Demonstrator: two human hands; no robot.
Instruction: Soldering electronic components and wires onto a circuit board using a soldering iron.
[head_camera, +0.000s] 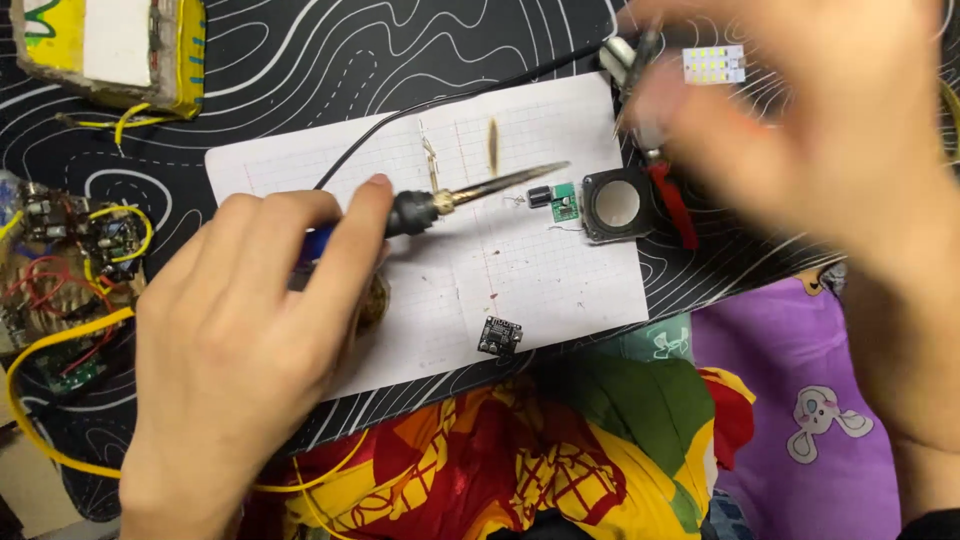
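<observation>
My left hand (240, 320) grips a soldering iron (470, 192) by its blue and black handle. Its metal tip points right, toward a small green circuit board (561, 203) on a sheet of squared paper (440, 270). A small square black speaker (615, 205) lies just right of that board. My right hand (810, 130) is blurred above the speaker, near pliers with red handles (672, 195); whether it holds them I cannot tell. A small black module (499, 336) lies near the paper's lower edge.
A black patterned mat (330, 60) covers the surface. A tangle of boards with yellow and red wires (70, 280) sits at the left. A yellow and white block (110, 45) is at top left, a small LED panel (714, 64) at top right. Colourful cloth (560, 450) lies below.
</observation>
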